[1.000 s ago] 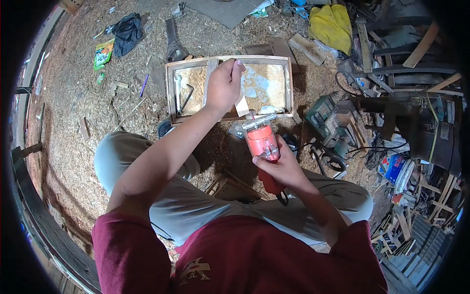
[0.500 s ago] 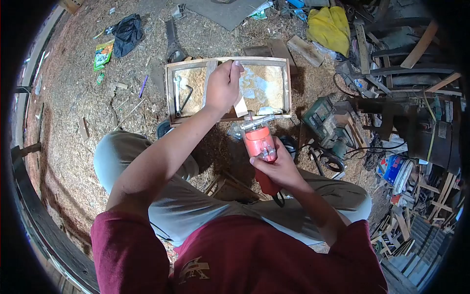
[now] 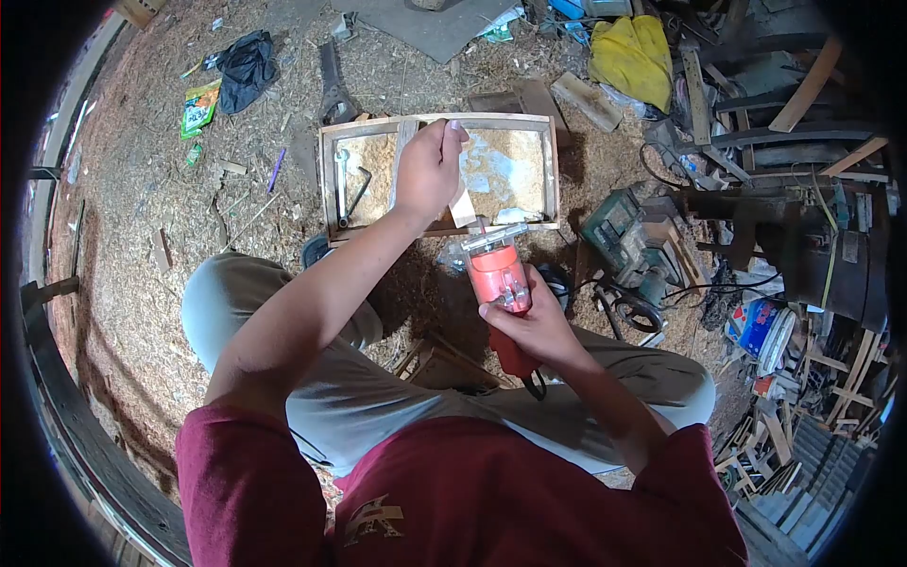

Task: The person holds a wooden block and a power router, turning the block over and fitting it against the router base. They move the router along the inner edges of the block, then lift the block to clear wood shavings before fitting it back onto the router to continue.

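My left hand (image 3: 430, 170) is closed around a pale strip of wood (image 3: 462, 207), whose lower end sticks out below the fingers close to the tool's metal plate. In my right hand (image 3: 540, 326) is a red corded power tool (image 3: 498, 271), gripped by its body with the plate facing away from me. A thin bit or blade shows just past that plate. Beneath the left hand lies a shallow wooden tray (image 3: 554, 170) with a divider and sawdust inside. A wrench (image 3: 343, 187) and a black hex key (image 3: 358, 193) rest in its left part.
Right of the tray stand a green machine (image 3: 609, 227) and black cords. A yellow cloth or bag (image 3: 633, 57) lies at the back right, near heaped wood scraps. At the left are a black plastic bag (image 3: 246, 68) and a green packet (image 3: 198, 109) on the sawdust-strewn ground.
Almost everything holds still. The view has shifted very slightly, and both hands keep their grips with the wood strip near the tool's plate.
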### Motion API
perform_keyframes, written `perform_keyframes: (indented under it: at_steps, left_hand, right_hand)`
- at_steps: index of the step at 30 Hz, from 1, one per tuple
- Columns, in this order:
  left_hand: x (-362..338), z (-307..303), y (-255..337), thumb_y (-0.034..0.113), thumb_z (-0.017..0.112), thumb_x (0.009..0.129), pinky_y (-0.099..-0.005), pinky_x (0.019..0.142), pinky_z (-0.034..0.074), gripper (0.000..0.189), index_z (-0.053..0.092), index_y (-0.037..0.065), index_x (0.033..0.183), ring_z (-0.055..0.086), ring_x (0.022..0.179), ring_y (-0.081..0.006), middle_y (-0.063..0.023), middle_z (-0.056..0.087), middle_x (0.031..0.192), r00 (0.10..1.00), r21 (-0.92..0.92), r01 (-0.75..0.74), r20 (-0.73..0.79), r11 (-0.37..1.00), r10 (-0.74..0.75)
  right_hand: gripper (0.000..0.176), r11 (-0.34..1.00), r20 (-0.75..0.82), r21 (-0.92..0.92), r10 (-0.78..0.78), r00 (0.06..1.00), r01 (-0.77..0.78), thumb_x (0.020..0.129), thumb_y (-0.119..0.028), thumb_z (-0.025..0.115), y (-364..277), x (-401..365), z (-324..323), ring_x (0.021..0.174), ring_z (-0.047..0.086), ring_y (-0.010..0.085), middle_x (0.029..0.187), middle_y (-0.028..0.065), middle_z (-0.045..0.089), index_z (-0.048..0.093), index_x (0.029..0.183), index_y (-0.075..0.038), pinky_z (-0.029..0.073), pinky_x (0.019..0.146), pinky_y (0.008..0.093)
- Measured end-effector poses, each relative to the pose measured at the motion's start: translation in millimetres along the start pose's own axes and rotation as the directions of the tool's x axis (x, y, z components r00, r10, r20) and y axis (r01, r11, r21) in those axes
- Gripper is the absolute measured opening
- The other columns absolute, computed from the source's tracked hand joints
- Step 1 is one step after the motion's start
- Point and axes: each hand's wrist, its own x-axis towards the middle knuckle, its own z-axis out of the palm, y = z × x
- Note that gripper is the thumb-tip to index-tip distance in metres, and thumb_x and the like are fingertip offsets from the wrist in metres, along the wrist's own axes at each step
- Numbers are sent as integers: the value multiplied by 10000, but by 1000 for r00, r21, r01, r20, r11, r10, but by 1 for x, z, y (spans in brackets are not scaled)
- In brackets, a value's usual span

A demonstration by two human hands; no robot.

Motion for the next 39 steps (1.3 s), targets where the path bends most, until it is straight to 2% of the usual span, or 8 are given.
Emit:
perform_keyframes:
  at_steps: [4, 13, 16, 22, 25, 31, 34, 39]
  left_hand:
    - [0, 0, 2, 260, 463, 1115, -458, 782, 535, 398, 679, -29, 947, 700, 853, -385, -217, 720, 893, 1000, 0, -2, -6, 1000, 2]
    - [0, -2, 4, 258, 465, 1113, -463, 789, 534, 396, 685, -31, 953, 698, 868, -398, -221, 726, 911, 999, 9, 42, 23, 999, -42]
    - [0, 1, -1, 254, 452, 1131, -376, 769, 528, 380, 676, -10, 976, 668, 776, -248, -142, 681, 823, 1000, 15, -9, -3, 1000, 9]
    - [-1, 0, 1, 259, 452, 1131, -378, 771, 532, 383, 676, -10, 977, 672, 780, -250, -146, 685, 831, 1000, 26, -9, -1, 1000, 9]
    - [-1, -2, 5, 264, 461, 1116, -459, 790, 537, 407, 686, -36, 957, 702, 864, -390, -225, 725, 912, 1000, -4, 27, 5, 1000, -27]
    - [-1, -2, 6, 270, 459, 1118, -453, 786, 536, 412, 685, -33, 955, 698, 852, -386, -221, 722, 901, 999, -8, 43, 11, 999, -43]
    - [-1, -1, 3, 263, 449, 1132, -386, 782, 530, 388, 678, -12, 982, 675, 788, -261, -155, 686, 837, 1000, 20, 6, 7, 1000, -6]
    - [-1, 0, 1, 260, 443, 1131, -388, 782, 530, 395, 680, -19, 982, 684, 797, -273, -159, 695, 843, 1000, 23, -14, 3, 1000, 13]
  right_hand:
    - [479, 1000, 32, -14, 8, 999, -7, 913, -117, 811, 1, 0, -1, 987, 571, 78, 1100, -2, 601, 530, 1298, -63, 488, 907, 293]
    - [522, 1000, -10, 9, -11, 1000, 11, 877, -244, 854, 0, 1, 1, 974, 623, 114, 1066, 46, 653, 555, 1249, -32, 515, 903, 320]
    - [518, 1000, -8, 14, 4, 1000, -3, 878, -246, 854, -2, 1, 1, 962, 625, 116, 1065, 47, 654, 556, 1246, -33, 519, 891, 322]
    - [507, 1000, -10, -4, -23, 1000, 23, 881, -248, 852, 1, 2, 1, 955, 625, 113, 1060, 47, 653, 558, 1237, -36, 519, 885, 316]
    - [503, 999, -15, -16, -50, 999, 50, 884, -240, 849, 4, 4, 2, 960, 623, 107, 1062, 41, 651, 555, 1238, -38, 516, 888, 312]
    - [503, 1000, -2, 11, -14, 1000, 14, 887, -217, 844, -2, 3, 2, 968, 621, 103, 1067, 33, 647, 548, 1255, -44, 516, 892, 313]
    - [505, 1000, -11, 25, 13, 1000, -13, 883, -233, 848, -3, 2, 3, 965, 623, 107, 1062, 38, 648, 553, 1247, -44, 518, 889, 317]
    - [514, 999, -18, -41, -15, 1000, 14, 874, -268, 853, 1, 3, 1, 963, 629, 116, 1060, 47, 651, 562, 1232, -40, 519, 889, 325]
